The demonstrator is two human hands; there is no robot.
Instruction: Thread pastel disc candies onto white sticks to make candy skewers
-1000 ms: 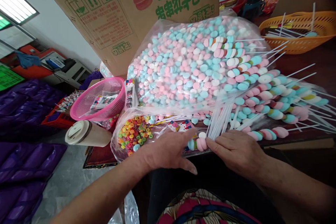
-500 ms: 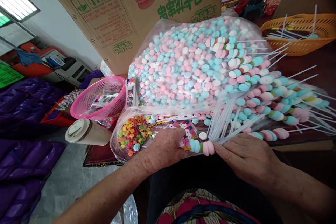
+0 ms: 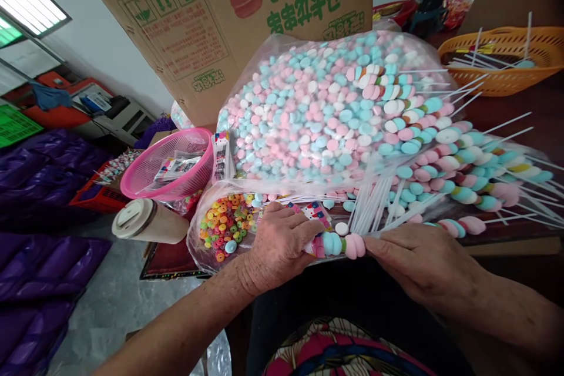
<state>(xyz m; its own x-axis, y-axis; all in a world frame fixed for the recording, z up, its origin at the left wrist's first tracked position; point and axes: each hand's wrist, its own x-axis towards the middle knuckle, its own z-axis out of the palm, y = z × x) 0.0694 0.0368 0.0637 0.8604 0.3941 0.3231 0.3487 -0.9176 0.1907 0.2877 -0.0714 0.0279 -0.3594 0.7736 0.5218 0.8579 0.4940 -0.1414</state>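
A short skewer of pink, green and blue marshmallow discs [image 3: 341, 244] is held between both hands at the table's near edge. My left hand [image 3: 277, 247] pinches its left end, where a small pink paper topper shows. My right hand [image 3: 418, 264] grips the white stick at the pink disc. Just behind lies a bundle of bare white sticks [image 3: 368, 205] and a pile of finished candy skewers [image 3: 458, 170]. A big clear bag of pink, blue and white marshmallow discs [image 3: 317, 111] fills the middle.
A bag of small coloured ring candies [image 3: 222, 223] lies by my left hand. A pink basket [image 3: 170, 164] and a lidded cup [image 3: 147, 222] sit at the left. An orange basket with sticks [image 3: 497, 61] is at the back right. A cardboard box [image 3: 229, 17] stands behind.
My left hand moved right from lying flat and closed on the skewer's left end. The right hand lifted the skewer off the stick bundle, toward me.
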